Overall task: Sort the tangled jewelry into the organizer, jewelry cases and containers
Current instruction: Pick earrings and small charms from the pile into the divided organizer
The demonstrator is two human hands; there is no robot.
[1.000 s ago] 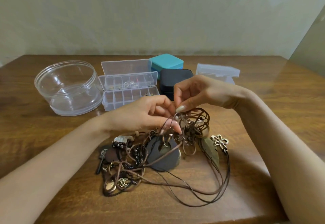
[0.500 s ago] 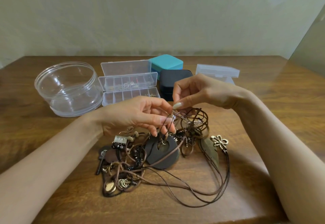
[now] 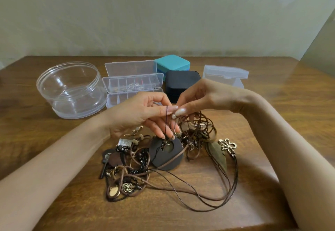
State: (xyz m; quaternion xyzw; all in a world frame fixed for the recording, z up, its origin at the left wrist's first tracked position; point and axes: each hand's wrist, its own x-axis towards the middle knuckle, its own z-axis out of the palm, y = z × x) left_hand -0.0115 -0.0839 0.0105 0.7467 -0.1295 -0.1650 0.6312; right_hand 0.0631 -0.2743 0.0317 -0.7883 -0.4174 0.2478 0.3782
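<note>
While left hand [image 3: 137, 116] pinches dark cord [image 3: 166, 122], right hand [image 3: 204, 96] pinches tangled jewelry [image 3: 197, 131]

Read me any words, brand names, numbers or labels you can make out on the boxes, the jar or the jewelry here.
No text can be read anywhere.
The teal case, black case, clear round container, compartment organizer and frosted box show no print or labels.
The silver rectangular charm in the pile is too small to tell if it is marked.
</note>
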